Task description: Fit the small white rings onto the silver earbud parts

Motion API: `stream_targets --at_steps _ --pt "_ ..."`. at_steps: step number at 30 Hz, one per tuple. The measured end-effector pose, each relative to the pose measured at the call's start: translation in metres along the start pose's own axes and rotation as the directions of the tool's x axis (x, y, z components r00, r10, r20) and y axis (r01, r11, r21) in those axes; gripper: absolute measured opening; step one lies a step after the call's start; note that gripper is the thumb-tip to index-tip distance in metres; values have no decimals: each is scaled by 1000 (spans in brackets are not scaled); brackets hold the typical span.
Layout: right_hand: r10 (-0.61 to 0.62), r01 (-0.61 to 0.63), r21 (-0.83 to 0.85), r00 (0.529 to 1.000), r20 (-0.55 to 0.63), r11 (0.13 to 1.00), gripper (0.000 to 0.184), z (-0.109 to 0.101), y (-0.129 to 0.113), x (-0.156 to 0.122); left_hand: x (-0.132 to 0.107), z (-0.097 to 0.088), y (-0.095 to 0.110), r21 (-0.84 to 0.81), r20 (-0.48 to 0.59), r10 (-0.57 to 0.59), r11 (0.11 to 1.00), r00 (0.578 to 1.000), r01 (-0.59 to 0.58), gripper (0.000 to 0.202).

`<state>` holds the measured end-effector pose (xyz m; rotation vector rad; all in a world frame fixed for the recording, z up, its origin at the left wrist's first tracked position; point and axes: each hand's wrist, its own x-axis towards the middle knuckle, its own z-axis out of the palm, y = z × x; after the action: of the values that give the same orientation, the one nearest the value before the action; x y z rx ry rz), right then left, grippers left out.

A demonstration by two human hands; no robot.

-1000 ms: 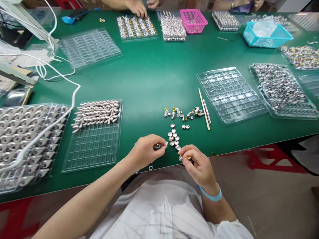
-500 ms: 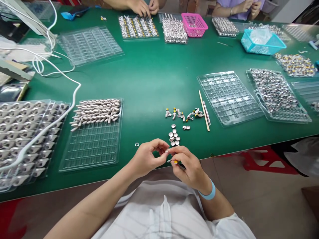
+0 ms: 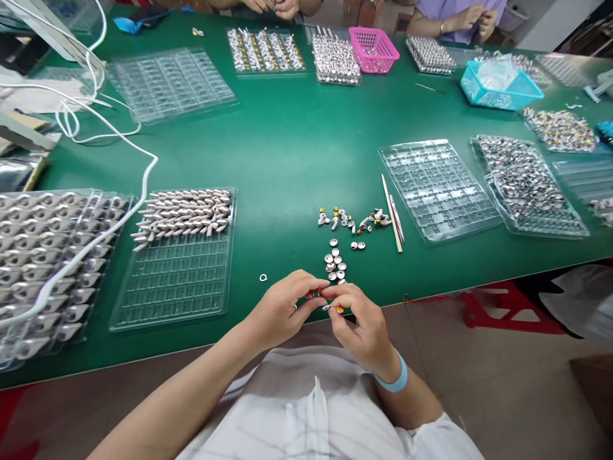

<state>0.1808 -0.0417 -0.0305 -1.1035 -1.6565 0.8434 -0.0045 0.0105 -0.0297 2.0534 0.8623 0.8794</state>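
My left hand is closed, thumb and fingers pinched toward the right fingertips; what lies between them is mostly hidden. My right hand is closed around a small white part with a yellow end, whose pale tip pokes out toward the left. The fingertips of both hands meet just over the table's front edge. Right beyond them lies a cluster of small round metal caps. Farther back is a loose row of small white-and-yellow parts. A small white ring lies left of my hands.
Left, a clear tray is partly filled with beige parts, beside stacked trays crossed by a white cable. Right are a wooden stick, tweezers, an unfilled tray and a full one. Co-workers' hands show across the table.
My left fingers have drawn closer to the right fingertips, narrowing the gap. Across the table, a co-worker's hands have lifted back from the tray of white-and-yellow parts.
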Motion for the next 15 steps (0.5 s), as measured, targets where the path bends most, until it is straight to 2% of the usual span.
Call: stream_targets --at_steps 3,6,11,15 --pt "-83 84 -51 996 22 995 23 -2 0 0 -1 -2 2 34 39 32 999 999 -34 28" --pt "-80 81 -52 997 21 995 25 -3 -2 1 -3 -2 6 64 38 -24 998 999 22 31" --pt "-12 12 -3 1000 -26 1000 21 2 -7 1 -6 3 8 62 -45 -81 995 996 83 9" --pt "124 -119 114 992 -35 986 14 1 -5 -1 -5 1 9 -10 -50 -103 995 993 102 11"
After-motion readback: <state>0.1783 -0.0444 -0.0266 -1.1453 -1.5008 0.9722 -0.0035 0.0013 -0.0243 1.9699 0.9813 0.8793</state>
